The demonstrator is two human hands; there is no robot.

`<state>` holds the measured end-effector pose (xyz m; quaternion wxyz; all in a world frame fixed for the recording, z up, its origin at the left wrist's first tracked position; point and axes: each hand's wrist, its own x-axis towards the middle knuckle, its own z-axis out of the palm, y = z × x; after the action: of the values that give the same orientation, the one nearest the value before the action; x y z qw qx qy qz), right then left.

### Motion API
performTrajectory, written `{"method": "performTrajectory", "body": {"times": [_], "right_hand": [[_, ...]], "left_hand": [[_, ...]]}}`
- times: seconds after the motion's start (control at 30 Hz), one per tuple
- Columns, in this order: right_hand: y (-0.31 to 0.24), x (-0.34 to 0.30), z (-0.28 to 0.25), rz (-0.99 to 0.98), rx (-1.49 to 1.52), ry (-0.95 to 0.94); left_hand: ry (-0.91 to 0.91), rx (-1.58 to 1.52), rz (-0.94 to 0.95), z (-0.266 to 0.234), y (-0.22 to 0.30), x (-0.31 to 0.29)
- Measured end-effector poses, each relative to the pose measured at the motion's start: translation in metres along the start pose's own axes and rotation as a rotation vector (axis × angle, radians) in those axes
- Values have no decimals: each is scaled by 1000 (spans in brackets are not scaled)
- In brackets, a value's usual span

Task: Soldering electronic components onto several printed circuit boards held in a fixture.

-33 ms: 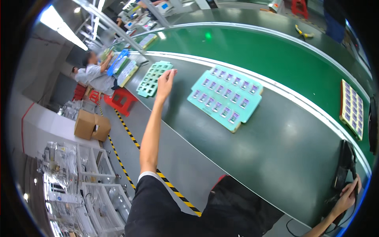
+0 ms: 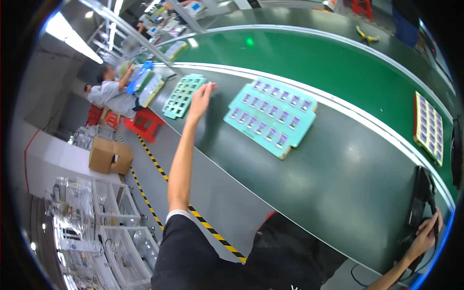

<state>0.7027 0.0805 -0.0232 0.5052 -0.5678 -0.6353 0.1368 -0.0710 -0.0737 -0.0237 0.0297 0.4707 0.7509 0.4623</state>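
Two hands reached out over a long dark table.
The big teal tray (image 2: 270,117) lay on the table (image 2: 348,179). The left hand (image 2: 201,99), open, stretched beside the small empty green tray (image 2: 183,95). The right hand (image 2: 425,236) gripped a black device (image 2: 419,203).

A grey workbench (image 2: 338,164) carries a filled turquoise tray (image 2: 270,116) and an empty tray (image 2: 183,95).

Bare dark worktop (image 2: 338,159) open between filled teal tray (image 2: 270,116) and black device (image 2: 419,203), empty teal tray (image 2: 183,95) just beyond left hand (image 2: 202,99)
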Motion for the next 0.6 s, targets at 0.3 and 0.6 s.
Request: {"method": "performTrajectory", "body": {"times": [0.3, 0.6], "right_hand": [[-12, -2, 14, 24, 173, 3], [-39, 0, 31, 27, 203, -8]], "left_hand": [[-307, -379, -306, 64, 69, 0], [-424, -547, -234, 84, 81, 5]]}}
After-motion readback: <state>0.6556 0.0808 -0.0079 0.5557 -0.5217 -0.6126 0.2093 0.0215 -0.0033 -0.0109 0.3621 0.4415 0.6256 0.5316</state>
